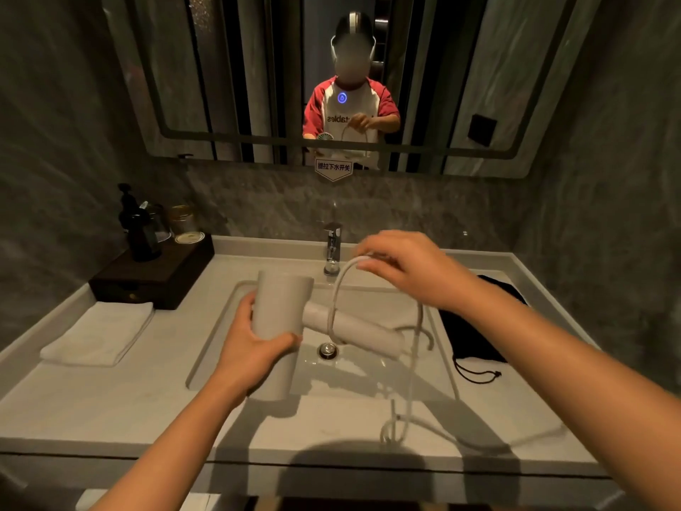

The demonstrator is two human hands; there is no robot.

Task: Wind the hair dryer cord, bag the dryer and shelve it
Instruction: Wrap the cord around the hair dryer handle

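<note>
- Slack from the pale grey rubber cord [396, 418] hung low over the white stone counter [110, 411].
- Left hand [254, 348] gripped the matte grey hair dryer [283, 311] above the basin.
- Right hand [401, 267] pinched a cord loop over the handle: winding underway, another wrap probably next.
- Black drawstring bag [475, 333] lay beyond.

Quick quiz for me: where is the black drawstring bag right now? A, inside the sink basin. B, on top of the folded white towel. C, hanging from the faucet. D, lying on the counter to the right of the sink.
D: the black drawstring bag lies flat on the counter right of the sink, partly hidden behind the right forearm, its cord trailing toward the front.
</note>
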